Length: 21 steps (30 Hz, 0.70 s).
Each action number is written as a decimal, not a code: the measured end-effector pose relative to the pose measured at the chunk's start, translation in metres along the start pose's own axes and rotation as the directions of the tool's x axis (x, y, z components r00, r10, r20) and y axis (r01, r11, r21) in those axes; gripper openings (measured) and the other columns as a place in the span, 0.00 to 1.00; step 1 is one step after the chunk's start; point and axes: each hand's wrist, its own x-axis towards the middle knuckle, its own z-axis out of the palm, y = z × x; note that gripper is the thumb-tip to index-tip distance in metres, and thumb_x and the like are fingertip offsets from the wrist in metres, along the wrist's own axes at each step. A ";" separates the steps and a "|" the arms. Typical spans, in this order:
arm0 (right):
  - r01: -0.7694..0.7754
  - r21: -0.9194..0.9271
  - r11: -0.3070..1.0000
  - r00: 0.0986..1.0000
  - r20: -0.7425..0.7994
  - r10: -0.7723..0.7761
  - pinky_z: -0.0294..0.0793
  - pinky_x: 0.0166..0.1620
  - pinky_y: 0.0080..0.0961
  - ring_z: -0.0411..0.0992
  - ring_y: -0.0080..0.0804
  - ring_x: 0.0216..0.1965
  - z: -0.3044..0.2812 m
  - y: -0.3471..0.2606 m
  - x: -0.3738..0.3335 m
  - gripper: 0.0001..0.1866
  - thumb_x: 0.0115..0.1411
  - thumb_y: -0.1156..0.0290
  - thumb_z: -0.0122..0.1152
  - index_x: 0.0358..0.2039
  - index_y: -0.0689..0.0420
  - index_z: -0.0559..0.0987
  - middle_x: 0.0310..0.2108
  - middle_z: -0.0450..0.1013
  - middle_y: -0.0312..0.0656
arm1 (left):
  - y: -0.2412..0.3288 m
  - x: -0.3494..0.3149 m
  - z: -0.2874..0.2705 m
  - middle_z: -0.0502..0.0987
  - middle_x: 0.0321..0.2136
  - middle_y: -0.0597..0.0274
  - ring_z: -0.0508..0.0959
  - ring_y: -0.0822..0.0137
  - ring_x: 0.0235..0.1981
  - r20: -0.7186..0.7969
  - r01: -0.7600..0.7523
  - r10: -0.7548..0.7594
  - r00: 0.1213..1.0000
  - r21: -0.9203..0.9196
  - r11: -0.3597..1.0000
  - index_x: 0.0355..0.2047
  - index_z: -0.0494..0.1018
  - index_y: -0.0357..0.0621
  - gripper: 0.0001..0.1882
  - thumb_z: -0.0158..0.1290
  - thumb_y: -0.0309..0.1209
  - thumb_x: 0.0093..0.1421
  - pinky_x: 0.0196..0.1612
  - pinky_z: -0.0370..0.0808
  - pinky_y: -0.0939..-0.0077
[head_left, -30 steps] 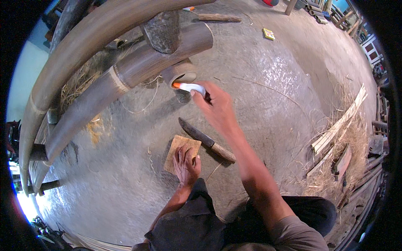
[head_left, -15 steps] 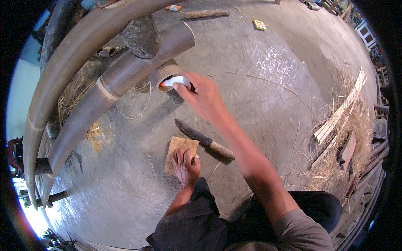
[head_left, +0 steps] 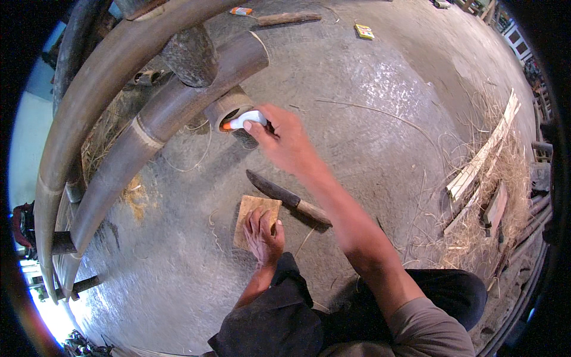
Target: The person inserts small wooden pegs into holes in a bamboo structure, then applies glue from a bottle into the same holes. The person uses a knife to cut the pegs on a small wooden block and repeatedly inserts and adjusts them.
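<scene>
My right hand (head_left: 276,134) is closed around a small white bottle (head_left: 248,118) with an orange tip. The tip points left and down, at the lower rim of the open end of a short bamboo tube (head_left: 221,106). This tube juts out beneath a long brown bamboo pole (head_left: 196,98). My left hand (head_left: 264,237) lies on a square wooden board (head_left: 250,203), fingers spread over its surface. Just right of the board rests a knife (head_left: 288,197) with a dark blade and wooden handle, touched by neither hand.
More thick bamboo poles (head_left: 89,113) curve along the left side, with a dark rounded block (head_left: 191,56) against them. Pale split strips (head_left: 485,154) and a heap of shavings (head_left: 464,238) lie at right. A stick (head_left: 289,19) and a small yellow box (head_left: 364,31) are farther off.
The bottle has shifted slightly along the tube's rim, and more of its orange tip shows. The whole view has drifted a little. My left hand stays on the board.
</scene>
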 end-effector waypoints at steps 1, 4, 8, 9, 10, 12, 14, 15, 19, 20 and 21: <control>-0.008 -0.005 1.000 1.000 0.005 0.008 0.67 0.27 0.31 0.67 0.30 0.23 -0.001 0.000 -0.001 0.11 0.64 0.67 0.64 0.39 0.62 0.79 0.23 0.70 0.44 | 0.000 0.000 0.000 0.70 0.54 0.51 0.69 0.43 0.56 -0.003 -0.001 0.001 1.000 -0.001 1.000 0.51 0.69 0.44 0.25 0.61 0.26 0.52 0.58 0.66 0.45; -0.005 -0.020 1.000 1.000 -0.009 0.005 0.66 0.27 0.31 0.66 0.30 0.23 0.000 -0.001 0.000 0.11 0.64 0.66 0.64 0.38 0.62 0.78 0.23 0.70 0.44 | 0.001 0.000 -0.001 0.71 0.54 0.51 0.69 0.43 0.56 -0.002 -0.001 0.001 1.000 -0.004 1.000 0.51 0.69 0.45 0.25 0.61 0.26 0.52 0.58 0.67 0.45; 0.055 -0.033 0.998 0.997 -0.059 -0.057 0.66 0.27 0.31 0.66 0.28 0.23 0.006 -0.001 0.002 0.11 0.65 0.66 0.64 0.38 0.62 0.79 0.23 0.70 0.44 | 0.001 -0.001 0.000 0.71 0.54 0.51 0.69 0.43 0.57 0.006 0.005 -0.005 1.000 0.008 1.000 0.51 0.69 0.45 0.25 0.61 0.26 0.52 0.58 0.67 0.45; 0.066 -0.036 0.997 0.996 -0.060 -0.068 0.66 0.28 0.31 0.67 0.28 0.23 0.005 0.000 0.001 0.11 0.65 0.65 0.64 0.38 0.62 0.79 0.23 0.70 0.44 | 0.000 -0.001 0.000 0.71 0.54 0.51 0.69 0.43 0.57 0.007 0.010 -0.010 1.000 0.002 1.000 0.51 0.69 0.45 0.25 0.61 0.26 0.52 0.58 0.67 0.45; 0.036 -0.013 0.999 0.998 -0.053 -0.036 0.67 0.28 0.31 0.67 0.28 0.23 0.004 0.000 -0.002 0.11 0.65 0.66 0.64 0.38 0.62 0.79 0.23 0.70 0.44 | 0.000 -0.001 0.000 0.71 0.54 0.51 0.69 0.43 0.57 0.003 -0.003 0.003 1.000 0.012 1.000 0.51 0.69 0.44 0.25 0.61 0.26 0.52 0.58 0.67 0.44; -0.051 0.025 0.998 0.998 -0.030 0.051 0.67 0.28 0.30 0.67 0.29 0.24 0.002 0.000 -0.005 0.11 0.65 0.66 0.63 0.39 0.62 0.79 0.24 0.71 0.44 | -0.001 -0.001 0.001 0.71 0.54 0.51 0.69 0.43 0.57 -0.007 -0.016 0.017 1.000 0.013 1.000 0.50 0.69 0.44 0.24 0.61 0.26 0.52 0.58 0.67 0.44; -0.036 0.017 0.999 0.999 -0.029 0.036 0.67 0.28 0.30 0.67 0.28 0.24 0.005 0.000 -0.005 0.11 0.65 0.66 0.63 0.39 0.62 0.79 0.24 0.72 0.44 | 0.000 -0.002 0.001 0.71 0.54 0.50 0.69 0.42 0.57 -0.006 -0.002 0.002 1.000 0.021 1.000 0.50 0.69 0.44 0.24 0.61 0.26 0.53 0.58 0.67 0.44; -0.018 0.014 1.000 0.999 -0.038 0.018 0.67 0.28 0.29 0.66 0.27 0.24 0.007 0.000 -0.003 0.11 0.65 0.66 0.63 0.40 0.62 0.79 0.24 0.72 0.43 | 0.000 -0.001 0.002 0.71 0.53 0.50 0.69 0.42 0.57 -0.005 0.001 -0.001 1.000 0.023 1.000 0.50 0.69 0.44 0.24 0.61 0.27 0.53 0.58 0.67 0.44; -0.006 0.016 1.000 0.995 -0.096 0.007 0.66 0.28 0.28 0.66 0.26 0.24 0.013 -0.001 -0.002 0.11 0.65 0.66 0.62 0.40 0.62 0.80 0.24 0.72 0.43 | 0.000 -0.001 0.000 0.71 0.53 0.50 0.69 0.41 0.56 0.012 0.000 0.000 1.000 0.014 1.000 0.50 0.69 0.44 0.24 0.61 0.27 0.53 0.58 0.66 0.44; -0.042 0.042 0.998 0.995 -0.085 0.045 0.66 0.28 0.28 0.66 0.26 0.24 0.013 -0.001 -0.004 0.11 0.66 0.66 0.62 0.41 0.62 0.80 0.24 0.72 0.43 | 0.000 0.000 0.000 0.71 0.52 0.49 0.69 0.41 0.56 0.008 -0.003 0.003 1.000 0.009 1.000 0.50 0.69 0.44 0.24 0.61 0.27 0.53 0.58 0.66 0.43; -0.109 0.057 0.992 0.992 -0.060 0.112 0.66 0.28 0.28 0.66 0.27 0.24 0.011 -0.001 -0.006 0.11 0.66 0.66 0.62 0.41 0.62 0.80 0.24 0.72 0.43 | 0.000 0.000 0.000 0.71 0.52 0.49 0.69 0.41 0.56 0.009 0.000 0.000 1.000 -0.002 1.000 0.50 0.69 0.44 0.24 0.61 0.27 0.53 0.58 0.66 0.43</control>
